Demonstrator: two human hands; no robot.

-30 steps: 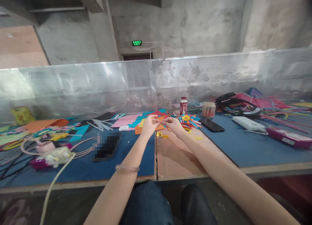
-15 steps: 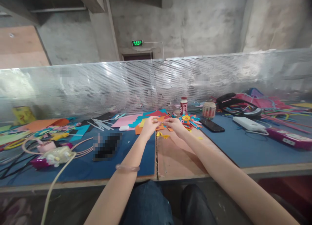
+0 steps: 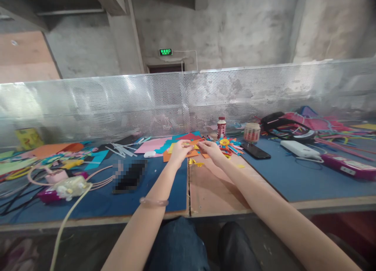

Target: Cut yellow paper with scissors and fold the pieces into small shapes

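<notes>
My left hand (image 3: 181, 150) and my right hand (image 3: 212, 150) are held close together above the middle of the table, fingertips facing across a small gap. The fingers of both are bent and pinched. Something small and yellow shows between the fingertips, too small to tell whether it is held or lies behind. Beneath and behind my left hand are orange paper (image 3: 168, 157) and other coloured sheets. Yellow paper scraps (image 3: 196, 163) lie just below my hands. A paper flower (image 3: 225, 142) with a yellow centre and blue and orange petals sits to the right of my right hand.
Behind the flower stand a red-capped bottle (image 3: 221, 128) and a jar (image 3: 252, 133). A black phone (image 3: 256, 150) and a white power bank (image 3: 301, 150) lie to the right. White strips (image 3: 120, 149), plugs and a cable (image 3: 69, 220) are on the left. A perforated metal screen (image 3: 117, 102) borders the back.
The fingertips of my two hands have drawn slightly apart, the right hand shifting a little, and more yellow shows between them. The objects on the table stay where they were.
</notes>
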